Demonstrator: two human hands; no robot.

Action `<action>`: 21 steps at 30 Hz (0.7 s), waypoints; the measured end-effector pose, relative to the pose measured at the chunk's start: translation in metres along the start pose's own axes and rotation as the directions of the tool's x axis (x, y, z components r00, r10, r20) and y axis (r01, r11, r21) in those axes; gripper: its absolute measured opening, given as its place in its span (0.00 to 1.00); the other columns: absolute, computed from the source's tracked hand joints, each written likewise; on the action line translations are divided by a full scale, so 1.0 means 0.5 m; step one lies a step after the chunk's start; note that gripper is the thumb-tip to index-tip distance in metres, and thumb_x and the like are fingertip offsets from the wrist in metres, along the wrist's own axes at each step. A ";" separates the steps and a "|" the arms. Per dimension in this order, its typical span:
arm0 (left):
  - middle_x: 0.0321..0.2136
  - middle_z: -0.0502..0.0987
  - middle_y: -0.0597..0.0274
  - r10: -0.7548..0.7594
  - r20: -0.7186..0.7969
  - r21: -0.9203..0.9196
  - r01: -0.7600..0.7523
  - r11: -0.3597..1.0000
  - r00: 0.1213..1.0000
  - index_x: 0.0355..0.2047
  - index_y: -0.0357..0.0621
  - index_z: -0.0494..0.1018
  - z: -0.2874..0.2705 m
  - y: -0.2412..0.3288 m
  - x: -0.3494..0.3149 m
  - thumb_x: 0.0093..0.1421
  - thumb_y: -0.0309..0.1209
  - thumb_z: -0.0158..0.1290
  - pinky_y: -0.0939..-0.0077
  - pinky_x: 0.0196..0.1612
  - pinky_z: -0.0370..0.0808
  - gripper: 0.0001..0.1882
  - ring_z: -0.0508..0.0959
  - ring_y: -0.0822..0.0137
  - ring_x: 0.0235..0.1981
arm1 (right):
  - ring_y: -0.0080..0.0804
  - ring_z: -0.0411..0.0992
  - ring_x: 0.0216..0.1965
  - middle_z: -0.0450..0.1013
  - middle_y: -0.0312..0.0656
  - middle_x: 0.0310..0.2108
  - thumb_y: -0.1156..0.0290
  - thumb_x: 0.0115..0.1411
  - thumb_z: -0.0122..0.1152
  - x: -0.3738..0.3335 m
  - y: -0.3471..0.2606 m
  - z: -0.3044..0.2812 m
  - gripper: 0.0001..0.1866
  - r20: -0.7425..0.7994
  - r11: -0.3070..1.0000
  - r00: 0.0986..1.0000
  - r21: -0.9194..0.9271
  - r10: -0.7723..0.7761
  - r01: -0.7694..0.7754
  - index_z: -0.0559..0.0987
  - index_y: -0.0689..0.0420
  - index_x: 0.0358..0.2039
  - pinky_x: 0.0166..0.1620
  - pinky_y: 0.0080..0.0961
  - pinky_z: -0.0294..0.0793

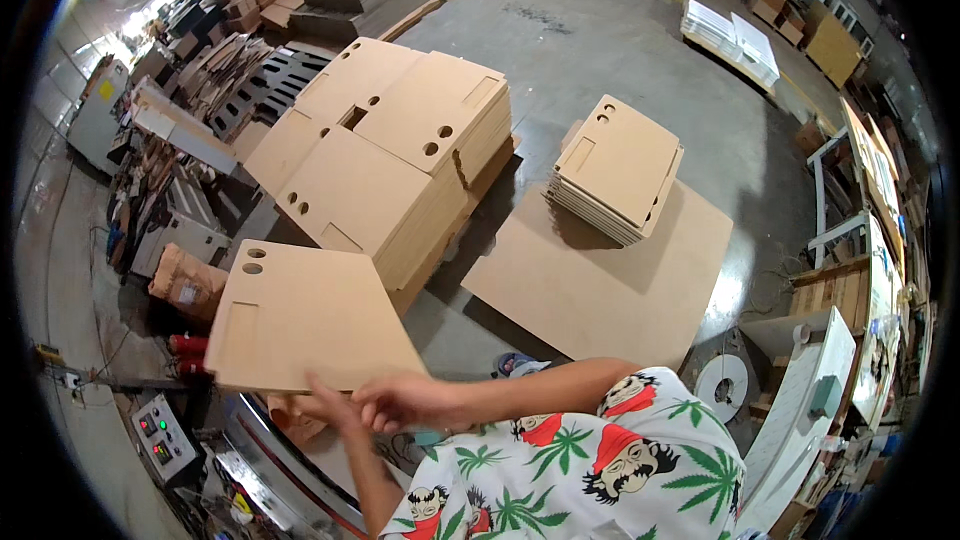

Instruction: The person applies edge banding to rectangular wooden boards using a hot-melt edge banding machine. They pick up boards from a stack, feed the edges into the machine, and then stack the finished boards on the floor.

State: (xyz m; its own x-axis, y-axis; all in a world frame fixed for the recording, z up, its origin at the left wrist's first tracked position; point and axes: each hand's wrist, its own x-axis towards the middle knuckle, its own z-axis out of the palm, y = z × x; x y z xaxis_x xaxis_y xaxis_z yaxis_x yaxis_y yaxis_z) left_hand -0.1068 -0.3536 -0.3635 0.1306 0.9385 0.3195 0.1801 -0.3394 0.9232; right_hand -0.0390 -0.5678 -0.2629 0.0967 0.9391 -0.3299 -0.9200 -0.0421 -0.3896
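Observation:
A tan fibreboard panel (310,315) with two round holes and a shallow rectangular recess lies in front of me at the left. At its near edge is my left hand (345,412), smeared by motion, its fingers pointing toward the board. Right beside it, by the panel's near corner, my right hand (395,402) has its fingers curled in. What it holds, if anything, is hidden. The two hands overlap in view, and I cannot tell whether either grips the panel.
Large stacks of similar panels (360,180) stand on a pallet beyond. A smaller stack (625,160) sits on a flat sheet (610,290) at the right. A control box (165,440) with lit displays is at lower left. A white bench (800,410) stands at right.

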 end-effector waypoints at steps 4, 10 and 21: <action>0.48 0.81 0.47 -0.231 0.071 -0.021 0.233 0.972 0.970 0.49 0.30 0.75 -0.124 0.108 0.085 0.68 0.30 0.55 0.60 0.44 0.83 0.15 0.84 0.55 0.42 | 0.26 0.75 0.27 0.79 0.37 0.30 0.59 0.69 0.59 -0.087 -0.043 -0.215 0.14 -0.244 0.989 0.970 0.145 -0.003 0.040 0.80 0.57 0.35 0.31 0.23 0.71; 0.47 0.81 0.51 -0.281 0.032 -0.170 0.282 0.944 0.959 0.54 0.29 0.73 -0.325 0.351 -0.063 0.66 0.22 0.52 0.66 0.46 0.82 0.17 0.84 0.59 0.42 | 0.30 0.73 0.46 0.77 0.42 0.44 0.57 0.68 0.57 -0.006 -0.084 -0.563 0.17 -0.524 0.856 0.803 -0.516 -0.283 -0.035 0.78 0.56 0.48 0.46 0.32 0.75; 0.51 0.80 0.54 -0.390 -0.126 -0.212 0.359 0.909 0.912 0.60 0.32 0.71 -0.682 0.435 -0.340 0.65 0.25 0.56 0.68 0.54 0.76 0.23 0.80 0.63 0.50 | 0.26 0.60 0.23 0.65 0.34 0.23 0.37 0.73 0.46 0.145 0.081 -0.508 0.32 -0.437 0.795 0.899 -0.546 -0.001 -0.265 0.80 0.56 0.40 0.28 0.32 0.60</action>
State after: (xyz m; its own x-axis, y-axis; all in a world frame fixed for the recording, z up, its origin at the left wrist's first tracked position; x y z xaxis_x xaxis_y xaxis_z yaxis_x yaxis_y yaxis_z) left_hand -0.4225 -0.5653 -0.1444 -0.0739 0.9964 -0.0417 0.0039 0.0421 0.9991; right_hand 0.0271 -0.5880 -0.5212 0.2535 0.6954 -0.6724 -0.5499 -0.4683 -0.6916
